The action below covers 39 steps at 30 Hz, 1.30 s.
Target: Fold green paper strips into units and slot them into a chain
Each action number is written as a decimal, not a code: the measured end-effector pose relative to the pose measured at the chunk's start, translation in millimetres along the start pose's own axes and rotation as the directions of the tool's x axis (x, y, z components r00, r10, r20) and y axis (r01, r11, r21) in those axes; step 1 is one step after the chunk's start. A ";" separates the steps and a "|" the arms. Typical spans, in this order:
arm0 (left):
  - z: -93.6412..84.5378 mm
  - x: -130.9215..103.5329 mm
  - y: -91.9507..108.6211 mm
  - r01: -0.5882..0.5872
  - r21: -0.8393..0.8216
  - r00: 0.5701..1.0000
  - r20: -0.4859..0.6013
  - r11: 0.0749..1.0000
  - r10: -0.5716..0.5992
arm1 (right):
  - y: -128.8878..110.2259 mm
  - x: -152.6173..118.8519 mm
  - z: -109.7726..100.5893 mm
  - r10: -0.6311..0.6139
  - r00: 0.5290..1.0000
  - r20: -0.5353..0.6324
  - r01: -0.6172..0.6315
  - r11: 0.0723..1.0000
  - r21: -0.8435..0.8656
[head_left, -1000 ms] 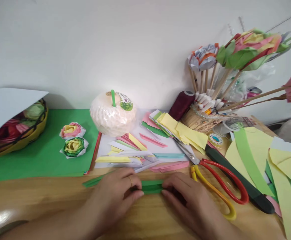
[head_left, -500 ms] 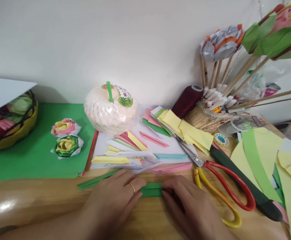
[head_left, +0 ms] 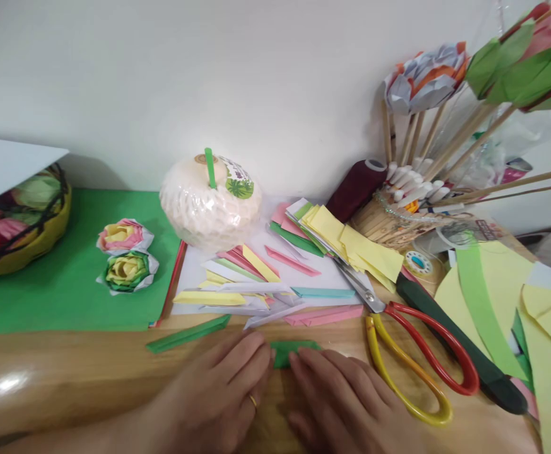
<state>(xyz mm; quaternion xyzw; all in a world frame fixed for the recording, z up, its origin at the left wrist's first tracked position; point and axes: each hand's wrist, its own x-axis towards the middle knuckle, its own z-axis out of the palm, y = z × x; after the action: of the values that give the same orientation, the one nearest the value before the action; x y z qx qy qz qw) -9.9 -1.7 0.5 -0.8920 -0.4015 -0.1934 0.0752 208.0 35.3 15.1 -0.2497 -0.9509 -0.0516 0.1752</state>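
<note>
A wooden table point(head_left: 67, 359) spans the lower frame, a green sheet point(head_left: 29, 302) lying on its left part. At the left edge, a yellow basket point(head_left: 51, 243) holds red, pink and pale green paper flowers point(head_left: 11, 228), partly covered by a white sheet point(head_left: 11, 167). At lower centre, the left hand point(head_left: 223, 388) is curled, fingers close together against the left end of a folded green strip point(head_left: 282, 354); the right hand point(head_left: 346, 394) rests fingertips on that strip. I cannot tell whether either pinches it. Left of centre in the middle of the frame stands a wrapped coconut point(head_left: 209, 205) with a green straw point(head_left: 210, 169) in its top. At right, a woven holder point(head_left: 378, 219) contains white-tipped swabs point(head_left: 406, 183) and sticks point(head_left: 410, 139) beside a dark spool point(head_left: 355, 189). Scissors point(head_left: 471, 378) lie below these, and another folded green strip point(head_left: 188, 334) lies left of centre.
</note>
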 end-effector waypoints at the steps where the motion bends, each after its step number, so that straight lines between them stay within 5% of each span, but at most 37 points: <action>1: 0.3 -0.5 0.5 -0.006 0.015 1.000 0.010 1.000 0.005 | -1.9 -1.2 1.2 0.002 1.000 0.026 -0.002 1.000 -0.009; 11: 1.4 -4.4 2.7 0.003 0.077 0.999 0.053 0.997 -0.007 | -4.5 -7.7 3.0 0.001 0.998 0.059 0.001 0.999 -0.040; 20: 0.0 -4.9 7.1 -0.032 0.160 0.997 0.075 0.987 0.020 | 9.4 9.0 -3.8 -0.190 0.963 0.193 0.188 0.982 0.031; 29: -5.2 -10.2 8.3 -0.043 0.235 0.994 0.103 0.971 0.020 | 12.6 -10.3 -4.5 -0.127 0.977 0.174 0.152 0.979 -0.136; 39: -7.6 -12.5 9.5 -0.001 0.164 1.000 0.002 0.986 0.001 | 9.4 -13.5 -12.2 -0.100 0.984 0.149 0.134 0.963 -0.234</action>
<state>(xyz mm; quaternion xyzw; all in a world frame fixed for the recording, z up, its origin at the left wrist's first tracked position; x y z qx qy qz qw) -12.5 -18.8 2.5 -0.8832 -0.4157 -0.1590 0.1483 227.3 35.1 21.7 -0.2154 -0.9603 -0.1608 0.0750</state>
